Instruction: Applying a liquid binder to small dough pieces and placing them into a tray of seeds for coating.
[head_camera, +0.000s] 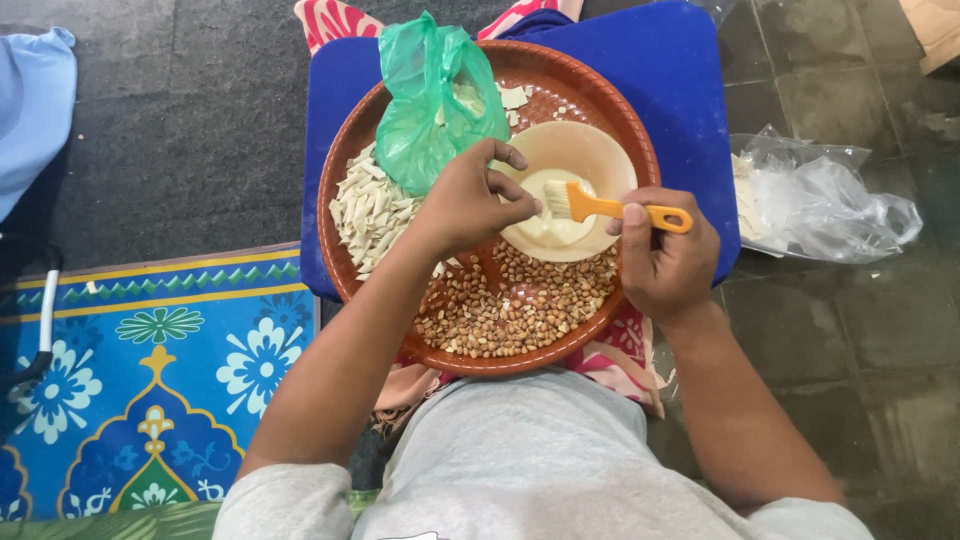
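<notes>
A round brown tray rests on a blue stool top. Roasted peanuts fill its near part and a pile of pale dough strips lies on its left side. A cream bowl holds white liquid. My right hand grips an orange-handled pastry brush, bristles over the bowl. My left hand reaches over the tray, fingertips pinched at the bowl's edge by the bristles; whether they hold something I cannot tell. A green plastic bag stands on the tray's far left.
A crumpled clear plastic bag lies on the grey tiled floor to the right. A blue patterned mat lies at the left, dark carpet beyond it. A pink patterned cloth shows under the tray.
</notes>
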